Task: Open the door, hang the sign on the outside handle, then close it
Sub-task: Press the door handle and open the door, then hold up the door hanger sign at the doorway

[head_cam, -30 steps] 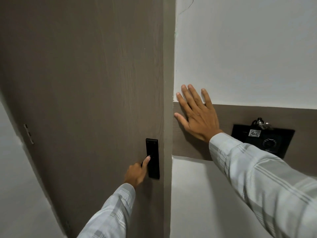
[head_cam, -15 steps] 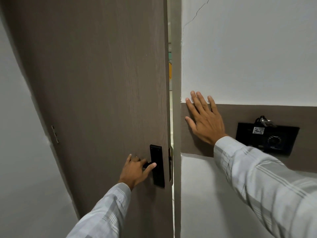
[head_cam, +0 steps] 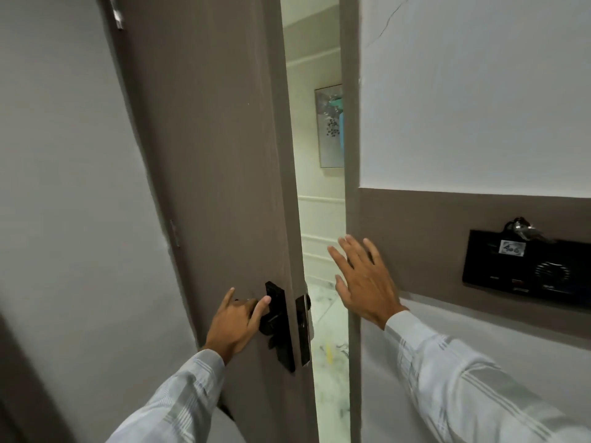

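Note:
The brown door (head_cam: 211, 155) stands partly open, swung toward me, with a gap on its right showing a corridor beyond. My left hand (head_cam: 238, 321) grips the black inside handle (head_cam: 278, 324) on the door's lock plate. My right hand (head_cam: 364, 279) is open with fingers spread, hovering by the door frame (head_cam: 350, 193) and the brown wall band, just off the wall. The outside handle shows only as a sliver at the door's edge (head_cam: 303, 327). No sign is in view.
A black wall panel (head_cam: 527, 266) with a key card and keys hanging in it sits on the brown band at right. Through the gap I see a framed picture (head_cam: 331, 126) and a marble floor (head_cam: 329, 346). A white wall lies left of the door.
The door has swung from shut to partly open toward me, pulled by my left hand on the handle. My right hand has lifted off the wall band and shifted toward the frame.

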Action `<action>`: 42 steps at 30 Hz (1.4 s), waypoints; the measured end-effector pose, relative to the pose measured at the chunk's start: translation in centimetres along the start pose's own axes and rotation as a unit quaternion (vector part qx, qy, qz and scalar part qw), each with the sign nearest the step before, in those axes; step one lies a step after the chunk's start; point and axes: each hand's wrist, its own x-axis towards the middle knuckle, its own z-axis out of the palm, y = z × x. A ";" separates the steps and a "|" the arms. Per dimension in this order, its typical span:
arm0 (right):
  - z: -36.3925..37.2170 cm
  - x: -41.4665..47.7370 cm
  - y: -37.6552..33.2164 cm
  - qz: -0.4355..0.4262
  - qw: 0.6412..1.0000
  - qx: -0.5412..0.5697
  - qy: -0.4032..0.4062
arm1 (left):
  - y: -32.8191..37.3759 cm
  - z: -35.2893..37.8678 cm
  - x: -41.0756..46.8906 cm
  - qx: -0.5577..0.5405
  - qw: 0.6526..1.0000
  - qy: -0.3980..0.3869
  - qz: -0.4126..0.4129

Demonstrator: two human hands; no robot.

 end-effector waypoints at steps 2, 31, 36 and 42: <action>0.7 -0.2 -1.8 0.006 0.997 0.073 -0.002 | -0.4 -0.8 -1.5 0.009 1.000 -0.001 -0.017; 7.3 -0.4 -16.7 0.369 0.724 0.513 -0.275 | 1.6 -6.3 -14.8 0.071 0.968 0.232 -0.061; 4.7 -10.0 -10.0 0.487 0.563 0.590 -0.313 | 8.3 2.8 -17.4 -0.003 0.995 0.091 0.027; -1.8 -25.7 -0.2 0.636 0.492 0.540 -0.246 | 19.5 13.2 -20.9 -0.082 0.983 -0.128 0.101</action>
